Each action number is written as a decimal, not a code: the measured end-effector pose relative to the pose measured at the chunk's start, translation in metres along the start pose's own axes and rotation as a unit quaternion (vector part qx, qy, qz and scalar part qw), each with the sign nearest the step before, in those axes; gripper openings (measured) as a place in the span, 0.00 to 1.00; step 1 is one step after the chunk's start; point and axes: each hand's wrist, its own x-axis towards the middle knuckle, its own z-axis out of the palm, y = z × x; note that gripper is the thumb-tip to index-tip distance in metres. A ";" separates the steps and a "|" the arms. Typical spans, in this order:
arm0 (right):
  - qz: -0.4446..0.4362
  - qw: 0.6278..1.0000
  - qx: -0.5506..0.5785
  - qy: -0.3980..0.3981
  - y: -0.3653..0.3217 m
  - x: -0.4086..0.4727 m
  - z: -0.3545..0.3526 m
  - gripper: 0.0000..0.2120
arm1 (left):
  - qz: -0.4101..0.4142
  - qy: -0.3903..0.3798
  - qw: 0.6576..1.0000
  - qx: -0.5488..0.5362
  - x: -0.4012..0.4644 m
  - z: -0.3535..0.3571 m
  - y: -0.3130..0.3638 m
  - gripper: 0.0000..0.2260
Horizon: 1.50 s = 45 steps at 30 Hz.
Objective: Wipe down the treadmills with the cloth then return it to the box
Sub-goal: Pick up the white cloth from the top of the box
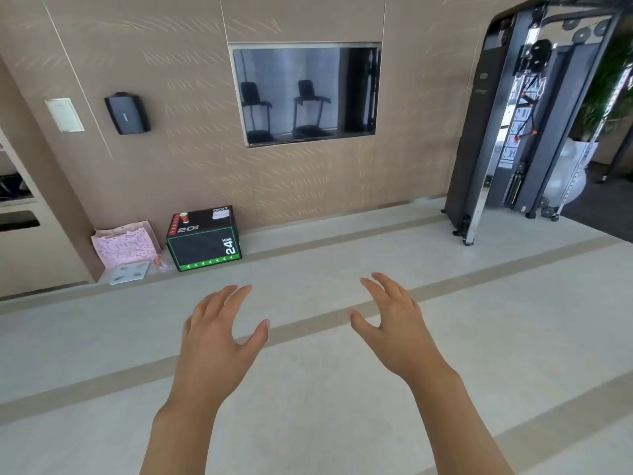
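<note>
My left hand [219,332] and my right hand [394,320] are stretched out in front of me over the pale floor, fingers spread, holding nothing. A black plyo box [205,241] with green trim and the numbers 20 and 24 stands against the wall to the left; a small pale folded item [221,214] that may be the cloth lies on its top beside a red cup [184,218]. Two treadmills show only as reflections in the dark wall screen [305,94]. No treadmill is in direct view.
A pink patterned bag [125,245] and a flat scale [128,273] sit left of the box. A tall cable machine [513,132] stands at the right with exercise balls [565,186] behind it. A black speaker [127,113] hangs on the wall.
</note>
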 end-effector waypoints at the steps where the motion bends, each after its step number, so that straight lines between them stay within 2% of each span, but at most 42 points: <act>1: -0.007 1.000 0.003 0.000 -0.003 0.011 0.008 0.30 | 0.006 -0.002 1.000 -0.006 0.011 0.002 -0.008 0.26; 16: 0.004 1.000 0.000 -0.015 -0.091 0.213 0.141 0.29 | 0.016 -0.038 0.999 -0.005 0.217 0.017 -0.162 0.26; 24: -0.017 1.000 -0.006 -0.025 -0.116 0.291 0.203 0.26 | -0.002 -0.043 0.999 -0.008 0.284 0.034 -0.230 0.26; 34: -0.039 0.998 -0.009 -0.051 -0.079 0.408 0.255 0.26 | -0.016 -0.028 0.999 -0.009 0.370 0.100 -0.265 0.25; 45: -0.066 0.994 -0.004 -0.087 0.016 0.598 0.258 0.27 | -0.042 -0.011 0.999 0.014 0.534 0.206 -0.233 0.25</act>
